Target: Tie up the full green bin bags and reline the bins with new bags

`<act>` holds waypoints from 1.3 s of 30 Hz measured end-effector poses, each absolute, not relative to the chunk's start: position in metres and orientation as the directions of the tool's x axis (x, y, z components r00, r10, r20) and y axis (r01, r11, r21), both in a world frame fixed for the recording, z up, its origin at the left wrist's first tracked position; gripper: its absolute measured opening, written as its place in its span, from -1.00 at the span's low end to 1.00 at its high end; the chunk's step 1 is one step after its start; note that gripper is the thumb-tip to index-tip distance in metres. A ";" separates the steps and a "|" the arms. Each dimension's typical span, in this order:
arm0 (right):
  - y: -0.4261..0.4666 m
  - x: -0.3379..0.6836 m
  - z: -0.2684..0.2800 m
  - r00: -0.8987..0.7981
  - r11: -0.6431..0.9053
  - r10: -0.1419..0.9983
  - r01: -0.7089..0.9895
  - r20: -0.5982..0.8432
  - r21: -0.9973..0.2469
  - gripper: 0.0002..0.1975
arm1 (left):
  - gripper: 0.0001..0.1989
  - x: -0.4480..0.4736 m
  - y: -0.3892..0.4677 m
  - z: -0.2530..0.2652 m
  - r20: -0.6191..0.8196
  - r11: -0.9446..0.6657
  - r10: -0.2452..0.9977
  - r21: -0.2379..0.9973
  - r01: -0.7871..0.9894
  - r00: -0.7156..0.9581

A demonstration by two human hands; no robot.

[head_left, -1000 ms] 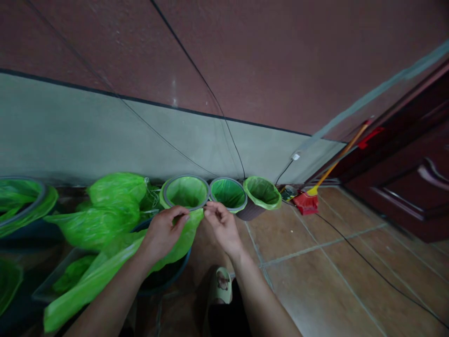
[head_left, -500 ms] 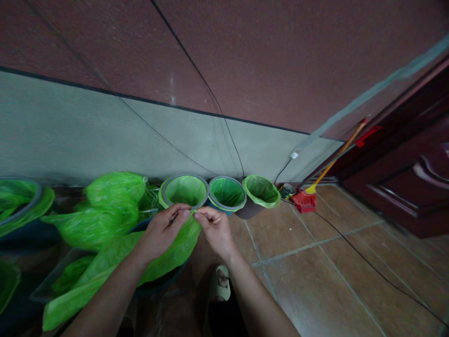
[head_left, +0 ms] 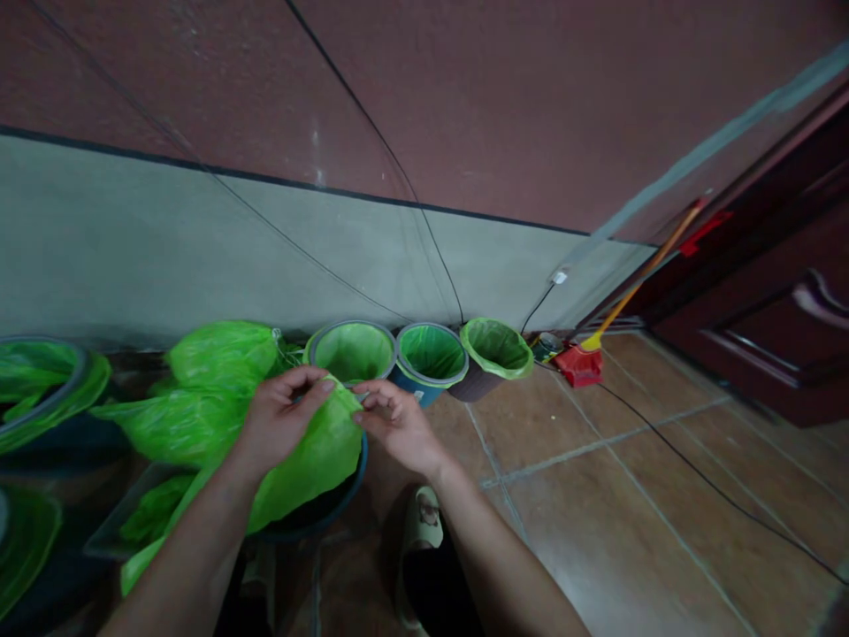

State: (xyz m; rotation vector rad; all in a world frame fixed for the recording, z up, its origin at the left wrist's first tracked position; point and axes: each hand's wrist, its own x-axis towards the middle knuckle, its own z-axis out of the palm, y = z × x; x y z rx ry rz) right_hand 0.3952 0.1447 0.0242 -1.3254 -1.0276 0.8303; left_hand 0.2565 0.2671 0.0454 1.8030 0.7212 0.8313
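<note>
A thin green plastic bag (head_left: 311,464) hangs between my two hands, its top edge stretched from one to the other. My left hand (head_left: 282,420) pinches one corner of that edge between thumb and fingers. The other end of the edge is pinched in my right hand (head_left: 394,425). Below the bag stands a dark blue bin (head_left: 362,469), its opening mostly covered by the bag. Just beyond my hands, against the wall, is a grey-rimmed bin (head_left: 353,327) lined with green plastic. Part of the bag trails left behind my left forearm.
A blue lined bin (head_left: 431,389) and a brown lined bin (head_left: 474,382) stand along the wall. Green plastic bags (head_left: 218,372) are heaped at left, near another lined bin (head_left: 66,389). A red broom (head_left: 580,365) leans by the door (head_left: 762,345). A black cable (head_left: 696,478) crosses the tiles.
My hands have moved apart, my left hand going left, and the bag's edge between them is now spread wider. The view has shifted slightly.
</note>
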 end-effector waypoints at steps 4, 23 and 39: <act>0.140 0.398 0.027 0.303 0.072 0.948 0.085 0.095 -0.994 -0.72 | -0.81 0.252 0.273 0.047 0.213 -0.291 0.835 0.953 0.080 0.508; 0.147 0.400 0.013 0.439 0.049 0.891 0.161 0.116 -0.986 -0.77 | -0.77 0.261 0.260 0.048 0.189 -0.368 0.692 0.922 0.116 0.696; 0.153 0.402 0.017 0.575 0.103 0.815 -0.031 0.067 -0.994 -0.76 | -0.68 0.272 0.247 0.037 0.176 -0.483 0.594 0.858 0.173 0.785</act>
